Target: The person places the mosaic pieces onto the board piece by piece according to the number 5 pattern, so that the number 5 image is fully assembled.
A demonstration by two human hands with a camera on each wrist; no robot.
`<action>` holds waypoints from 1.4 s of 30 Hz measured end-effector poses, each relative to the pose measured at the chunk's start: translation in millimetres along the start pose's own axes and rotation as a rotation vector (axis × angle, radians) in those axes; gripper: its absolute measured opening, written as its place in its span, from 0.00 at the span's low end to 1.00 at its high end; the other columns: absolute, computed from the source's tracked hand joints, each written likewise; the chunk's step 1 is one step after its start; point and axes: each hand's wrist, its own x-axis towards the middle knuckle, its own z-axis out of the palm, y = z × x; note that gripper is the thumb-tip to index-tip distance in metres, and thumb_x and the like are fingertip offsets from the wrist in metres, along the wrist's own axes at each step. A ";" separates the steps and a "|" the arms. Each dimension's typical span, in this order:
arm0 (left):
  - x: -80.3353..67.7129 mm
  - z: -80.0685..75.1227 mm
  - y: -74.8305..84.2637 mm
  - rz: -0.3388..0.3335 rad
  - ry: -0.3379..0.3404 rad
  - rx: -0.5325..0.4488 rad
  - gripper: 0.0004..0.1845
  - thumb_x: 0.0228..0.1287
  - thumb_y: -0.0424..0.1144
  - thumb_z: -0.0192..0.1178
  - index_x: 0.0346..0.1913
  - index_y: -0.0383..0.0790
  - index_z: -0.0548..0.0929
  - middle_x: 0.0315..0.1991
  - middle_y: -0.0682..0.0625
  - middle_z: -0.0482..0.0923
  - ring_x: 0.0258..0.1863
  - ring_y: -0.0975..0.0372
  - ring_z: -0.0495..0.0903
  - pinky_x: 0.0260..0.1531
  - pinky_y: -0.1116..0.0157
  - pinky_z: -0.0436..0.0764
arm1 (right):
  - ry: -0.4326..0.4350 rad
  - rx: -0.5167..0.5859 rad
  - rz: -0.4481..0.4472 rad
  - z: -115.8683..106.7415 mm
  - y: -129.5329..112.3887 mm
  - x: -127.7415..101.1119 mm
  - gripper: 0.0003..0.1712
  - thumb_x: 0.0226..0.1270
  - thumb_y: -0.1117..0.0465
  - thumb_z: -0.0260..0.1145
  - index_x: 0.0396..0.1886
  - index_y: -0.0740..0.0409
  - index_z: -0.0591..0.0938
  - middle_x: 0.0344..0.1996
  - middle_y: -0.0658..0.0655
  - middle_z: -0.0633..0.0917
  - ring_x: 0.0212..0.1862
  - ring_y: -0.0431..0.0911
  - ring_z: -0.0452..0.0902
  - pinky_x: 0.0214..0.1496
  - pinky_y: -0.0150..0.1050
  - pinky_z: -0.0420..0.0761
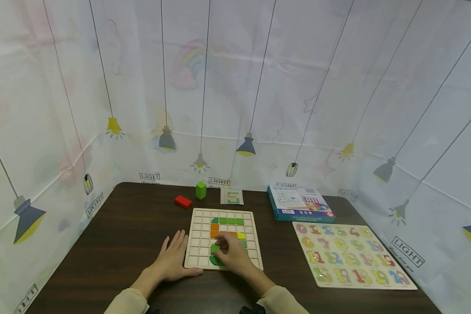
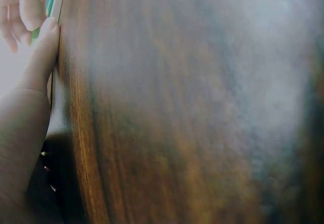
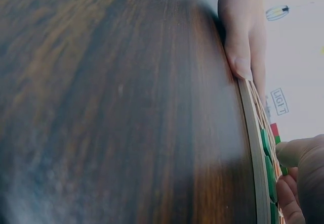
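A light wooden grid board (image 1: 198, 239) lies on the dark table, partly filled with green, orange and yellow pieces. My left hand (image 1: 172, 258) spreads its fingers along the board's left side, its thumb at the near left corner. Over the lower middle of the grid, my right hand (image 1: 235, 255) pinches a small green block (image 3: 284, 171) between thumb and fingers. In the right wrist view, dark green pieces (image 3: 270, 178) line the near part of the board. The right hand hides several squares of the grid in the head view.
Behind the board are a red block (image 1: 183, 201), an upright green block (image 1: 201, 190) and a pattern card (image 1: 232, 196). To the right, a flat box (image 1: 300, 203) stands behind a number puzzle board (image 1: 353, 257). A printed curtain (image 1: 235, 87) surrounds the table.
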 end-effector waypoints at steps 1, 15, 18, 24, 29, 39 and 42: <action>-0.5 -1.4 1.3 0.006 0.001 -0.011 0.64 0.44 0.79 0.52 0.72 0.31 0.53 0.73 0.35 0.45 0.72 0.47 0.41 0.64 0.42 0.39 | 0.001 -0.003 -0.001 0.0 0.0 -0.1 0.19 0.55 0.72 0.68 0.48 0.66 0.78 0.35 0.59 0.82 0.37 0.50 0.81 0.40 0.36 0.81; -3.9 -13.0 11.7 -0.005 -0.032 0.010 0.64 0.45 0.80 0.51 0.72 0.30 0.53 0.72 0.34 0.46 0.72 0.46 0.41 0.64 0.41 0.41 | -0.004 -0.012 -0.005 -2.4 0.9 -0.8 0.19 0.55 0.73 0.67 0.48 0.65 0.78 0.36 0.59 0.82 0.37 0.49 0.80 0.40 0.34 0.80; -3.1 -12.6 11.5 -0.006 -0.033 0.020 0.65 0.44 0.81 0.49 0.72 0.30 0.53 0.72 0.34 0.45 0.72 0.46 0.41 0.65 0.42 0.41 | -0.009 -0.015 0.010 -2.5 1.0 -0.1 0.18 0.56 0.72 0.67 0.49 0.64 0.78 0.37 0.58 0.83 0.38 0.49 0.81 0.41 0.34 0.80; -2.6 -12.9 12.5 -0.011 -0.034 0.017 0.64 0.45 0.80 0.50 0.72 0.30 0.52 0.73 0.34 0.45 0.72 0.47 0.41 0.65 0.42 0.41 | -0.036 -0.018 0.001 -3.3 0.2 1.0 0.18 0.56 0.73 0.65 0.49 0.66 0.78 0.36 0.59 0.85 0.39 0.49 0.82 0.41 0.35 0.80; -3.1 -12.4 12.3 -0.004 -0.028 0.010 0.64 0.45 0.79 0.52 0.72 0.30 0.53 0.72 0.34 0.45 0.72 0.46 0.41 0.64 0.41 0.41 | -0.039 -0.011 -0.006 -4.0 0.3 1.1 0.18 0.55 0.74 0.65 0.48 0.67 0.78 0.35 0.59 0.85 0.38 0.49 0.82 0.41 0.35 0.80; 0.8 -1.7 2.1 -0.021 -0.015 0.028 0.66 0.42 0.82 0.49 0.73 0.32 0.52 0.73 0.36 0.45 0.72 0.48 0.40 0.65 0.43 0.40 | 0.033 -0.079 0.029 -18.3 10.1 -0.9 0.15 0.60 0.71 0.65 0.48 0.66 0.79 0.38 0.57 0.83 0.40 0.47 0.80 0.42 0.38 0.80; 1.2 0.7 -0.7 -0.020 -0.011 0.022 0.66 0.41 0.82 0.50 0.73 0.33 0.52 0.73 0.36 0.44 0.72 0.48 0.40 0.65 0.43 0.40 | 0.071 -0.111 0.039 -28.3 16.9 -3.9 0.14 0.59 0.71 0.66 0.46 0.67 0.79 0.38 0.58 0.83 0.40 0.48 0.80 0.42 0.41 0.80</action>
